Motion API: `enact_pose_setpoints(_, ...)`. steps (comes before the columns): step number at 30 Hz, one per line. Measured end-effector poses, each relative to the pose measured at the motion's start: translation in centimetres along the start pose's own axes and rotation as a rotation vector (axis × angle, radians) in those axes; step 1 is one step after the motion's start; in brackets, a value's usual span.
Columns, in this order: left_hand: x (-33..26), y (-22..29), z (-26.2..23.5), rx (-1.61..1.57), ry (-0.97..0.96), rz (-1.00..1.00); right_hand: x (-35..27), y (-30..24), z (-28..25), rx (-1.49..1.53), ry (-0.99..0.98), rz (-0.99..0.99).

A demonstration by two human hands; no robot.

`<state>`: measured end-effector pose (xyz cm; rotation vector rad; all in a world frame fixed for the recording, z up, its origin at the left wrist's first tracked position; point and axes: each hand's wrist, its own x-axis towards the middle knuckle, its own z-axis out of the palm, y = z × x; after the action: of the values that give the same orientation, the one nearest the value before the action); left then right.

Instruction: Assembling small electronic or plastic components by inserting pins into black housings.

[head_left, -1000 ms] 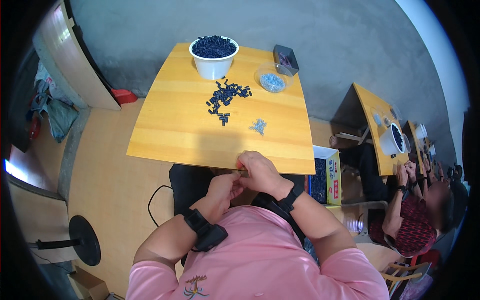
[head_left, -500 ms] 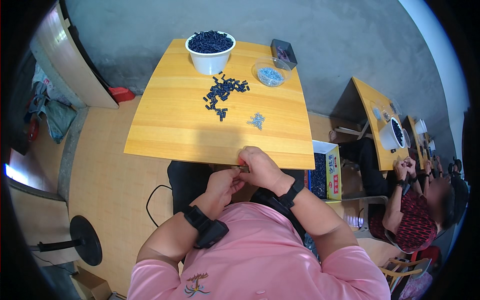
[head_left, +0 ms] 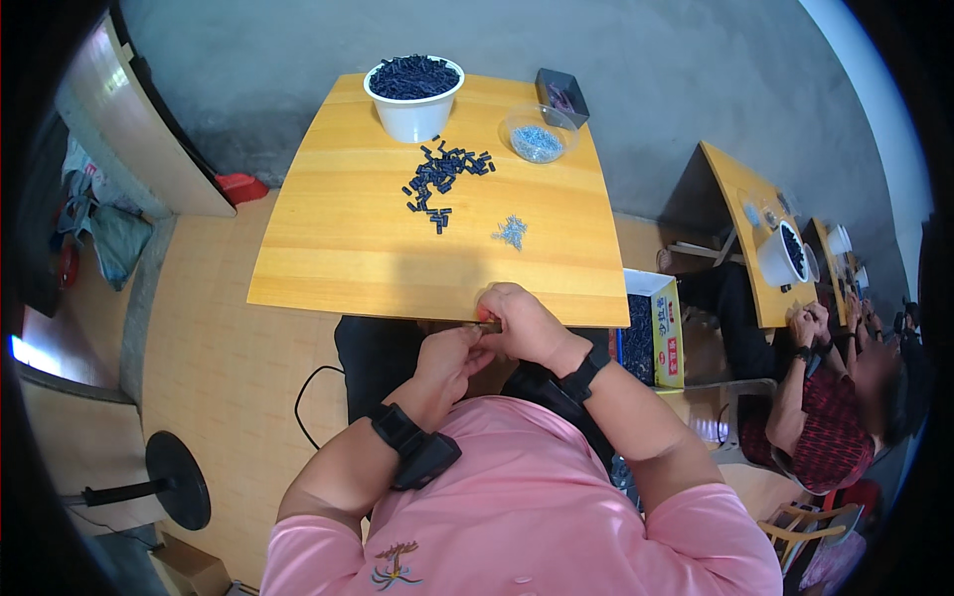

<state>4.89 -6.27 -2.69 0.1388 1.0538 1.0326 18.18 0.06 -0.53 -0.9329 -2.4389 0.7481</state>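
My left hand (head_left: 449,360) and my right hand (head_left: 529,326) meet at the front edge of the wooden table (head_left: 328,260), fingertips pressed together. Between them a small dark piece (head_left: 489,327) shows in part; my fingers cover the rest, so its kind is not plain. Farther up the tabletop lies a loose heap of short black tube-like pieces (head_left: 444,177). To the right of that heap sits a little pile of small silvery metal parts (head_left: 511,232), nearer to my right hand.
At the back stand a white bucket (head_left: 412,121) full of black pieces, a clear bowl (head_left: 538,142) of silvery parts and a dark tray (head_left: 562,96). A carton (head_left: 668,333) of dark pieces is right of the table. Another person (head_left: 830,422) works at a table farther right.
Both hands stay together at the table edge, with the right fingers shifted slightly and more of the dark piece showing. The whole view has tilted a little.
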Motion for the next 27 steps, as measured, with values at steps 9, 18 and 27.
enact_pose_setpoints(9,0.5,0.0,-0.1,0.075,0.035,0.012,0.0,-0.3,0.0,-0.058,0.011,0.035)
enact_pose_setpoints(18,0.3,-0.4,0.0,0.107,0.037,0.064,-0.4,-0.4,0.5,-0.063,0.023,0.060)
enact_pose_setpoints(27,0.8,-0.2,-0.1,0.100,0.029,0.055,0.1,-0.4,0.4,-0.072,-0.014,0.069)
